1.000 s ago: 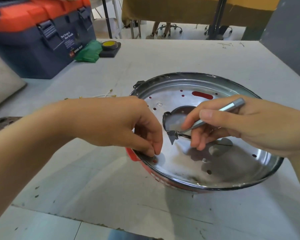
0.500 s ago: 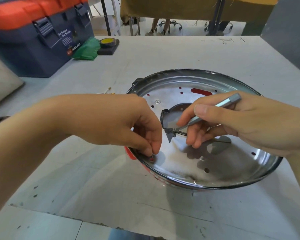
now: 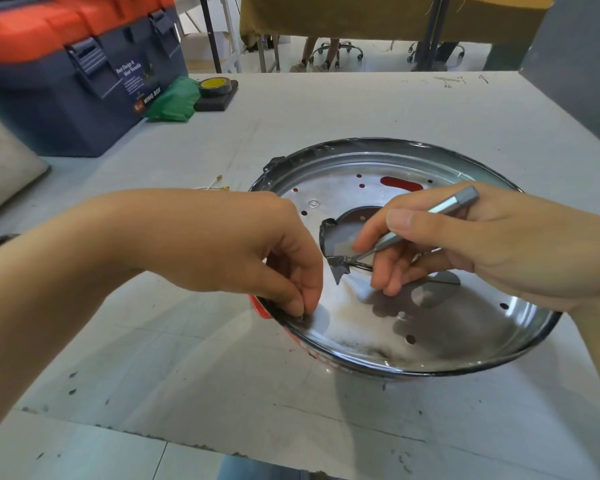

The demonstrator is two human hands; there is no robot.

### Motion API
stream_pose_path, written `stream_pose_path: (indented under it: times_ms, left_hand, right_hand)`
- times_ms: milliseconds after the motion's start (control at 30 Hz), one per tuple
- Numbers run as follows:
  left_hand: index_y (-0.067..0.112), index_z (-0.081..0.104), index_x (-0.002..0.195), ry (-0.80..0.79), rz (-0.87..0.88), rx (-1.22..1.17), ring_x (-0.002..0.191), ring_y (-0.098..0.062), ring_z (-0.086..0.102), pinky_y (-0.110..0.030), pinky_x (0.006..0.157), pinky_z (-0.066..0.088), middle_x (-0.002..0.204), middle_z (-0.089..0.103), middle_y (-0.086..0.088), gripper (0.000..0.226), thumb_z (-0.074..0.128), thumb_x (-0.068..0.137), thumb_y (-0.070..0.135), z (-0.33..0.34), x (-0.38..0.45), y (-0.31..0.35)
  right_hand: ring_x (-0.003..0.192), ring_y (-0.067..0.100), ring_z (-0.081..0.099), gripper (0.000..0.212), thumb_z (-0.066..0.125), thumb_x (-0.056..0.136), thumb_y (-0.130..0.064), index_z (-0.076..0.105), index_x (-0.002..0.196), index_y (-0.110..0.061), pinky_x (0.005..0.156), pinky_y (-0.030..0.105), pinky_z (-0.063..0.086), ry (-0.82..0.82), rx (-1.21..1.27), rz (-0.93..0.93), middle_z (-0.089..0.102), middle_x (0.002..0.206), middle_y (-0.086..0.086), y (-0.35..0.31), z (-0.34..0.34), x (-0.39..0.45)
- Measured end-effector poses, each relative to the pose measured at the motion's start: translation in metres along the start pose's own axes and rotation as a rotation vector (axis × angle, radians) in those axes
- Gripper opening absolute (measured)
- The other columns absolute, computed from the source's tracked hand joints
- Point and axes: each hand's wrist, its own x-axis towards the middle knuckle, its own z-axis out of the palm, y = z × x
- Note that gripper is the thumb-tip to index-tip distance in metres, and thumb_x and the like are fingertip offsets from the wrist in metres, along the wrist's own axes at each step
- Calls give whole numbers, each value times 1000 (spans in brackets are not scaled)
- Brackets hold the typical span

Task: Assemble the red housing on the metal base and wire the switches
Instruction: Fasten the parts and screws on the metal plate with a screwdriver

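Metal base: the round shiny metal base (image 3: 388,327) lies on the grey counter (image 3: 326,109), dished side up, pierced with small holes and a large central opening.
Red housing: the red housing (image 3: 259,308) sits under the base; only a strip of it shows at the near-left rim, with red also visible through a slot (image 3: 400,183) on the far side.
Left hand: the left hand (image 3: 243,244) reaches in from the left, its grip pinched nearly closed, thumb and fingertips (image 3: 297,304) pressed on something small at the near-left rim; what it is I cannot tell.
Right hand: the right hand (image 3: 482,244) has its grip closed around a thin metal screwdriver (image 3: 440,211), held like a pen above the central opening.
Screwdriver tip: it points down-left, near a curled dark tab (image 3: 338,268) at the edge of the opening.
Loose wires: thin white wires (image 3: 212,183) lie on the counter just beyond the left wrist.
Far left corner: a blue and orange toolbox (image 3: 73,71), a green bag (image 3: 174,100) and a roll of yellow tape (image 3: 213,86) stand well apart from the base.
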Motion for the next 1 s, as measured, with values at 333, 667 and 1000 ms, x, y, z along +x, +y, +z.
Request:
stream_pose_path:
  times_ms: [333,667,1000]
  left_hand:
    - [32,70,80,-26,-7,33,70,-8,65,-24,69,51,76,70,12,5,70,79,27,1,4,3]
    - [30,71,81,-26,-23,73,71,-6,64,-19,66,49,77,70,11,4,71,78,27,2,7,5]
    - [28,70,78,112,19,36,68,-9,64,-28,64,51,75,71,10,5,74,76,31,8,-1,-1]
  right_hand:
    - [72,19,69,33,49,83,-38,72,92,-15,78,29,56,15,-17,-1,72,78,11,0,1,-1]
    - [72,21,69,34,49,82,-37,71,90,-13,76,28,57,26,-14,-12,72,78,11,0,0,-3]
    - [71,23,69,21,52,83,-34,68,85,-19,72,26,56,-31,-13,-19,72,79,12,-6,3,-4]
